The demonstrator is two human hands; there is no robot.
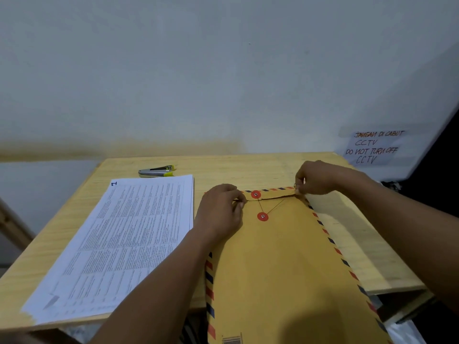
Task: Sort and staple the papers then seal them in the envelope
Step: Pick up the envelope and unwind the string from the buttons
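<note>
The brown envelope (280, 264) lies on the table (248, 170). The left hand (219, 212) pinches its folded flap at the left end and the right hand (320, 178) at the right end. Red-and-blue stripes edge it. Left of the envelope lie papers (129, 239) marked "1". A note (372, 147) beyond reads "DO NOT TURN OFF CCTV".

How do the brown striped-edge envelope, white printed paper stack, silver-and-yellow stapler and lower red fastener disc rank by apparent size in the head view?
1. brown envelope, nearest the camera, so lead unsure
2. paper stack
3. stapler
4. lower red disc
</note>
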